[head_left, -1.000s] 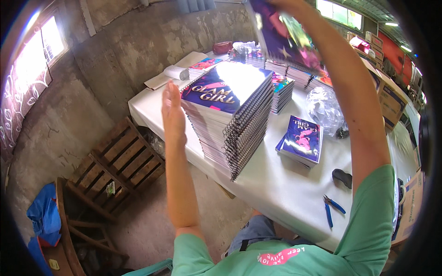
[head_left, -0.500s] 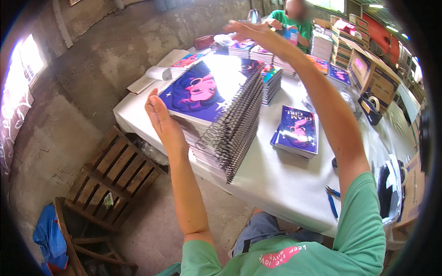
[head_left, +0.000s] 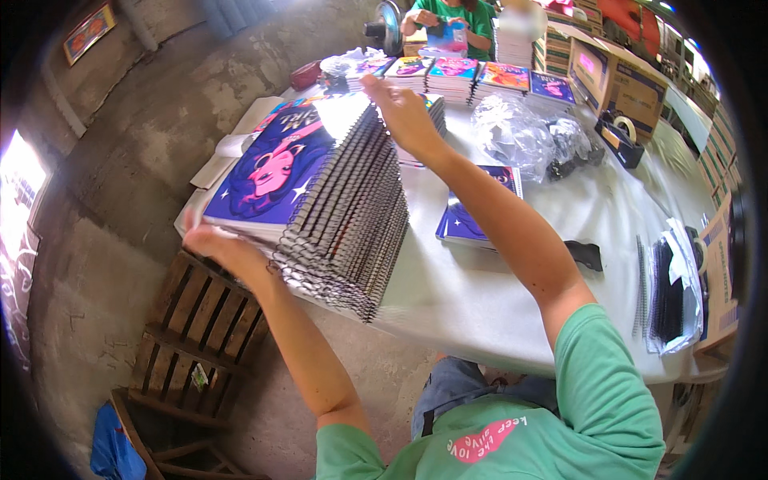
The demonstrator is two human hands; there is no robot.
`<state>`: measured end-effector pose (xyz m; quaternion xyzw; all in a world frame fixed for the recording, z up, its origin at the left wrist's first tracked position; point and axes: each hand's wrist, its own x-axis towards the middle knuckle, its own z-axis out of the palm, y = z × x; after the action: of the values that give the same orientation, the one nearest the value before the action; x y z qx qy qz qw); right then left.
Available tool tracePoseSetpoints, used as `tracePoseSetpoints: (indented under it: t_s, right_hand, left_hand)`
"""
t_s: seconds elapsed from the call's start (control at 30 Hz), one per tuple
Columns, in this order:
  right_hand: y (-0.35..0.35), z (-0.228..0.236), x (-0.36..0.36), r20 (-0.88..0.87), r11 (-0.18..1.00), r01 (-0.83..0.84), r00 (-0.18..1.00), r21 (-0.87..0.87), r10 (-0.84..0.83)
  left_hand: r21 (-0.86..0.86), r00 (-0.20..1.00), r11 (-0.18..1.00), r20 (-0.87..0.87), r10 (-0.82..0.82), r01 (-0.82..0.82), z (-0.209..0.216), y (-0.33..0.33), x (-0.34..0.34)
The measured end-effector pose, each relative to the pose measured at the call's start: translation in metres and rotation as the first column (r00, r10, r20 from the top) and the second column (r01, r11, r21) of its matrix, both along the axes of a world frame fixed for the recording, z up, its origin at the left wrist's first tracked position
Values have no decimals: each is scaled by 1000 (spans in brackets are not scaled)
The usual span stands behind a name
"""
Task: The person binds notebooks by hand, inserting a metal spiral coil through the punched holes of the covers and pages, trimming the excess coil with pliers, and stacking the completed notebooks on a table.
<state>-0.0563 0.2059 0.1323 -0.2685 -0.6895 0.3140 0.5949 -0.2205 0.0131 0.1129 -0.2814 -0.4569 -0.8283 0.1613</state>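
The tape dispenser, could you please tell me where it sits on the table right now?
In the head view the tape dispenser sits far right on the white table, beside the cardboard box and right of the clear plastic bags.

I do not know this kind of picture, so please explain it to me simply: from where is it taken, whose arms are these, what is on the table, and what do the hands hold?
The picture comes from a wide camera worn on a person's head, looking down, so straight edges bend near the rim. No machine is here: the two bare arms belong to that person. The left hand presses the near end of a tall stack of spiral notebooks with purple covers, and the right hand is on its far end. The stack stands on a white table. Beside it lies a small pile of similar notebooks, and farther off clear plastic bags, a tape dispenser and more coloured notebook piles. Beyond the table's far end another person works.
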Motion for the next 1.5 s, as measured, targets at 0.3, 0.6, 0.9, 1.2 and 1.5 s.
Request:
tracePoseSetpoints:
  t_s: [0.3,0.6,0.9,1.2,1.5]
  right_hand:
    - [4,-159,224,808,731,571,588,-373,-46]
    - [16,-195,229,338,650,330,934,-685,-118]
    - [-36,-115,269,254,844,186,965,-502,-62]
    - [-28,-128,254,-91,780,-111,993,-616,70]
    - [-81,-75,282,442,931,325,869,-168,-224]
  left_hand:
    - [-457,561,875,-687,-462,161,-72,-22,202]
    - [-988,796,35,98,-597,148,-164,116,201]
    - [-933,767,272,5,-641,233,-166,93,178]
    - [-410,448,266,454,-770,872,-124,93,186]
    - [-849,906,528,-238,-349,-20,-169,105,175]
